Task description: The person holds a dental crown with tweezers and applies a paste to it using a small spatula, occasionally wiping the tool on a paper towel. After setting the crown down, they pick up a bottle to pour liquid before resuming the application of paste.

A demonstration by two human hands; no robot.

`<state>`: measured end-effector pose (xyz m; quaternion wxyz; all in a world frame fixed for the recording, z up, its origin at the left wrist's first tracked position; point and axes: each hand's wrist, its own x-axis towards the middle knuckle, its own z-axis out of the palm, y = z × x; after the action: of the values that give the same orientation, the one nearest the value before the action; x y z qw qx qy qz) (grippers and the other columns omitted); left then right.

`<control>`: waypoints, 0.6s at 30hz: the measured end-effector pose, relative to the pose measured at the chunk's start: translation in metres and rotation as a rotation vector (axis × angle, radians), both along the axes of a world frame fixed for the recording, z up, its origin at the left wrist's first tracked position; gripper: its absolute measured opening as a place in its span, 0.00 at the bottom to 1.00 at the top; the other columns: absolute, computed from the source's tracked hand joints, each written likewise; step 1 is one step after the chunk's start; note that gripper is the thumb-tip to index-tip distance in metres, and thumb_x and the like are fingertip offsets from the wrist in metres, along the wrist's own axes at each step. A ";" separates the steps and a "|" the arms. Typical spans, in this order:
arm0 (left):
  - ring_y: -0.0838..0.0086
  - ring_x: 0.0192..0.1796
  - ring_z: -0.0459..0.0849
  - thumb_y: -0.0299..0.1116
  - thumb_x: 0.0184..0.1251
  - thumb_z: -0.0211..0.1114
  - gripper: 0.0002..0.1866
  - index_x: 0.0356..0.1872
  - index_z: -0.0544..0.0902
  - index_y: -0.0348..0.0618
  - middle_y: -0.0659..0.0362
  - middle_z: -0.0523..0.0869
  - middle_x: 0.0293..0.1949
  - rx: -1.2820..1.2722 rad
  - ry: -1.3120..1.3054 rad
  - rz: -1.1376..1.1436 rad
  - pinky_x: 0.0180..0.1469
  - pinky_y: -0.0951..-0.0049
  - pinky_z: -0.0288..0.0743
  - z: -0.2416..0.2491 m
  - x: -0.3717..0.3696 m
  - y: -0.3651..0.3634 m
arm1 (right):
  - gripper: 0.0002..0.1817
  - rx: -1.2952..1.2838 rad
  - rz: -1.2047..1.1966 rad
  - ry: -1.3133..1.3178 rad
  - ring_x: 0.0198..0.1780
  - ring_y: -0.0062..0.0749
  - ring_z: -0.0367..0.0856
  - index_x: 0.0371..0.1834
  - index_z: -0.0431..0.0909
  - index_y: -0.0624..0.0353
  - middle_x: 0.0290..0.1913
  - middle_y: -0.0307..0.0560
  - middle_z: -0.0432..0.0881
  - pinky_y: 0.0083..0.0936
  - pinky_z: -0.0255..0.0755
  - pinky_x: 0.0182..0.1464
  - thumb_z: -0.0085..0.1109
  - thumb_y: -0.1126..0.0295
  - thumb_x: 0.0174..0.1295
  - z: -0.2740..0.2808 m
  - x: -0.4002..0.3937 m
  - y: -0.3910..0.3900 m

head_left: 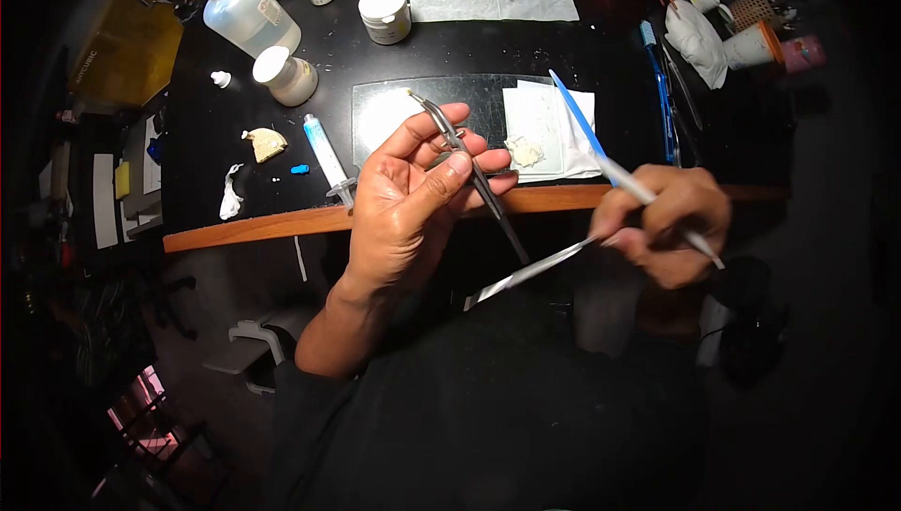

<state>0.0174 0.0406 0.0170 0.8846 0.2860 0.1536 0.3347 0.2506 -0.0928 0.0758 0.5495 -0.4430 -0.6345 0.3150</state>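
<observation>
Glossy black tabletop (pixel 338 53) with a wood-toned near edge, bearing a clear glass slab (pixel 483 93) and, farther right, crumbly cream material (pixel 524 152) on thin white sheets (pixel 530 117). Above that edge, slender dark metal forceps (pixel 488 194), pinched between thumb and loosely curled fingers (pixel 413 136) of the left hand (pixel 394 197), with a yellowish speck (pixel 410 92) at the curved far tip; near right, a flat metal spatula (pixel 526 278) and smooth blue-and-white stick (pixel 577 117), gripped in the closed, blurred right hand (pixel 671 220). Seemingly a hand-held tool step, calling for a steady pinch and well-separated tips.

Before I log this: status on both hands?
Left hand gripping forceps. Right hand holding blue-and-white stick and slim metal tool. Metal tool near forceps' lower end; contact unclear.
</observation>
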 end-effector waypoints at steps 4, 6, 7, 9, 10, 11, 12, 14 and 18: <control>0.59 0.59 0.92 0.20 0.80 0.64 0.24 0.73 0.72 0.30 0.49 0.87 0.55 0.004 -0.039 -0.034 0.62 0.55 0.92 0.000 -0.003 -0.003 | 0.15 -0.029 -0.014 -0.150 0.34 0.36 0.92 0.30 0.75 0.60 0.35 0.54 0.91 0.27 0.85 0.37 0.75 0.87 0.58 -0.009 -0.015 0.008; 0.59 0.59 0.92 0.20 0.80 0.64 0.24 0.73 0.72 0.31 0.49 0.87 0.55 0.005 -0.050 -0.042 0.62 0.55 0.92 -0.001 -0.005 -0.003 | 0.15 -0.049 -0.038 -0.136 0.35 0.35 0.93 0.30 0.75 0.60 0.34 0.55 0.91 0.26 0.85 0.37 0.76 0.85 0.58 -0.012 -0.003 0.004; 0.59 0.58 0.92 0.20 0.80 0.64 0.24 0.73 0.72 0.31 0.49 0.87 0.55 0.006 -0.033 -0.037 0.62 0.55 0.92 -0.001 -0.005 -0.004 | 0.15 -0.055 -0.062 -0.144 0.35 0.34 0.93 0.30 0.75 0.60 0.34 0.55 0.91 0.26 0.85 0.37 0.76 0.85 0.58 -0.012 0.000 0.002; 0.60 0.58 0.92 0.20 0.80 0.63 0.24 0.73 0.72 0.31 0.51 0.87 0.55 0.015 -0.007 -0.041 0.62 0.55 0.92 -0.001 -0.006 -0.006 | 0.17 -0.029 -0.005 -0.149 0.35 0.34 0.93 0.29 0.74 0.60 0.35 0.54 0.92 0.26 0.84 0.36 0.79 0.83 0.57 -0.011 -0.004 0.004; 0.61 0.59 0.92 0.20 0.80 0.63 0.24 0.74 0.71 0.32 0.52 0.87 0.55 0.025 0.000 -0.051 0.62 0.55 0.92 0.000 -0.005 -0.007 | 0.16 -0.041 -0.003 -0.146 0.35 0.34 0.93 0.30 0.75 0.60 0.35 0.53 0.92 0.26 0.84 0.36 0.79 0.83 0.57 -0.011 -0.008 0.003; 0.62 0.59 0.92 0.20 0.80 0.62 0.25 0.75 0.71 0.32 0.53 0.87 0.55 0.036 0.006 -0.063 0.62 0.55 0.92 0.001 -0.004 -0.007 | 0.16 -0.050 -0.001 -0.145 0.35 0.34 0.93 0.30 0.75 0.60 0.35 0.53 0.92 0.27 0.84 0.36 0.78 0.83 0.57 -0.011 -0.011 0.002; 0.63 0.57 0.92 0.20 0.81 0.62 0.26 0.76 0.70 0.30 0.53 0.86 0.54 0.034 0.018 -0.037 0.61 0.56 0.92 0.002 -0.003 -0.009 | 0.15 -0.019 -0.021 -0.154 0.36 0.35 0.93 0.31 0.76 0.60 0.35 0.53 0.92 0.25 0.83 0.35 0.77 0.83 0.57 -0.013 -0.008 0.001; 0.67 0.54 0.91 0.22 0.81 0.62 0.28 0.78 0.68 0.29 0.54 0.85 0.52 0.014 0.016 -0.050 0.55 0.63 0.92 0.002 -0.009 -0.008 | 0.16 -0.007 -0.129 -0.077 0.34 0.31 0.91 0.29 0.73 0.58 0.36 0.55 0.92 0.22 0.83 0.35 0.75 0.85 0.58 -0.019 0.009 -0.012; 0.79 0.41 0.80 0.21 0.81 0.61 0.31 0.81 0.66 0.28 0.57 0.81 0.50 -0.129 0.081 -0.165 0.40 0.78 0.77 0.009 -0.030 -0.009 | 0.13 0.076 -0.511 -0.052 0.40 0.31 0.90 0.39 0.71 0.62 0.41 0.58 0.87 0.27 0.89 0.47 0.68 0.88 0.68 -0.048 0.031 -0.025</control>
<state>-0.0129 0.0314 0.0257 0.9188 0.2536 0.1862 0.2383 0.2811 -0.1177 0.0279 0.6110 -0.5760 -0.5272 0.1302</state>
